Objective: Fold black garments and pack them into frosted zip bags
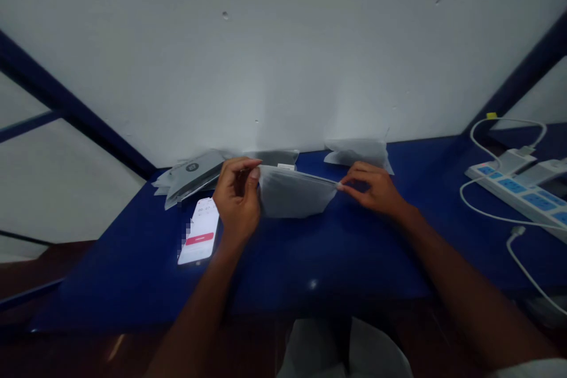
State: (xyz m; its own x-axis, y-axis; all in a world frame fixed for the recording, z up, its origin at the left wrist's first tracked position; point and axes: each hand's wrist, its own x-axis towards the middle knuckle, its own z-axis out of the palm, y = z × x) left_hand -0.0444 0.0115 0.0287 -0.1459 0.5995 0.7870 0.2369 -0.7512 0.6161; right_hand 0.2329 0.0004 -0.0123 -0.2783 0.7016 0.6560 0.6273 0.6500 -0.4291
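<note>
From where I stand, the thin, pale, translucent rectangular pouch [295, 198] is the middle of everything: it hangs between two bare hands, over the shiny dark-blue table [336, 271], its upper edge drawn into a nearly straight line that slopes down toward the right hand. The left hand [238, 195] pinches the pouch's upper left corner between thumb and forefinger, the other fingers curled behind. The right hand [370, 186] has a narrow fingertip hold on the opposite end of that same edge.

I can't tell whether the pouch has anything in it, nor whether its edge is open or sealed.

Left of the pouch lies a heap of flat, grey, sleeve-like packets [197, 170], the top one bearing a dark round mark. Nearer the person than that heap, also left of the pouch, a slim smartphone with a bright white screen [201, 233] shows a red bar. Behind the pouch and to its right rests a crumpled translucent sheet [361, 152]. Well off to the pouch's right sits a long white power strip with blue socket panels [522, 189].

I'd judge the step in hand to be handling or straightening that upper edge. The next move seems to call for light, even tension from both pinches, so the flimsy material neither creases nor slips.
</note>
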